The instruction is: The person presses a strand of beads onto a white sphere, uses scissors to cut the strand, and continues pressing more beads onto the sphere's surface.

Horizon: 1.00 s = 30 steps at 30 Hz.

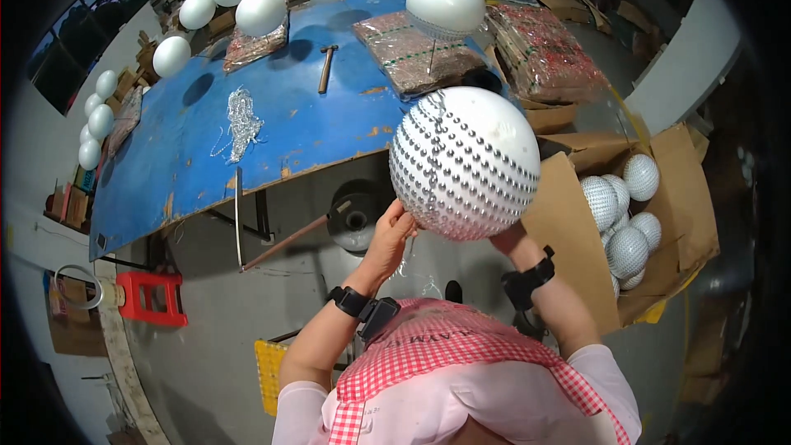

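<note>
In front of me, off the table's front edge, is a large white ball (486, 156) with rows of silver beads around it and a bare white patch at the upper right. My left hand (390, 239) is at the ball's lower left, thumb and fingers pinched together. A thin silver bead strand (405, 260) hangs just below those fingertips. My right hand (511, 243) reaches under the ball's lower right and supports it; its fingers are hidden behind the ball.
On the blue table (280, 132) lie a heap of silver bead strands (242, 125), a hammer (327, 70) and wrapped foam blocks (420, 53). White balls (260, 13) stand along its far side. At the right, a cardboard box (568, 239) holds beaded balls. A red stool (152, 298) stands left.
</note>
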### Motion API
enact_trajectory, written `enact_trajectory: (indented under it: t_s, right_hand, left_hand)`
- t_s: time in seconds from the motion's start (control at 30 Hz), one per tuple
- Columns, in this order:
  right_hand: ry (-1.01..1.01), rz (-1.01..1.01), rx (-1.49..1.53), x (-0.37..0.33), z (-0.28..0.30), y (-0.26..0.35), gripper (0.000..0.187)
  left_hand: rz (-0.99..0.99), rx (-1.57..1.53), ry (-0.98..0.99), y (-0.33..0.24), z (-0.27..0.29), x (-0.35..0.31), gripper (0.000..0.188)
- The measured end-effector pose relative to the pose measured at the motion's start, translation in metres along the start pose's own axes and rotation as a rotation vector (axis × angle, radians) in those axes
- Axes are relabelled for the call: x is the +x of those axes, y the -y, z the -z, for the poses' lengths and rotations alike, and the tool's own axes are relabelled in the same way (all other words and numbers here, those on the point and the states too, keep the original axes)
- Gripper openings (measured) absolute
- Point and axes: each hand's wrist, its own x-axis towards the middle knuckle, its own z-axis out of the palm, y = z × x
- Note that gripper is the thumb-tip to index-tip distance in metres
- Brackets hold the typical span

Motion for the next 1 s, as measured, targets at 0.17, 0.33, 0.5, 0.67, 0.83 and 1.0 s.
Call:
enact_trajectory:
  t_s: [0.17, 0.33, 0.5, 0.67, 0.83, 1.0]
  right_hand:
    - [0.088, -0.274, -0.307, -0.041, -0.084, 0.016, 0.027]
    - [0.078, -0.101, -0.329, -0.042, -0.101, 0.013, 0.025]
    - [-0.036, -0.043, -0.571, -0.041, -0.096, 0.010, 0.024]
    - [-0.084, -0.058, -0.519, -0.037, -0.092, -0.001, 0.026]
    - [0.005, -0.020, -0.478, -0.031, -0.098, -0.012, 0.028]
    - [0.275, -0.076, -0.354, -0.029, -0.083, -0.026, 0.022]
  left_hand:
    - [-0.098, -0.148, -0.020, -0.001, -0.007, 0.002, 0.047]
    - [-0.083, -0.132, -0.041, 0.006, -0.013, 0.002, 0.061]
    - [-0.035, -0.218, -0.081, 0.006, -0.020, -0.005, 0.056]
    - [0.065, -0.253, -0.079, 0.014, -0.011, -0.008, 0.059]
    - [0.102, -0.300, 0.011, 0.010, -0.011, -0.009, 0.071]
    - [0.169, -0.332, 0.042, -0.001, -0.025, -0.016, 0.078]
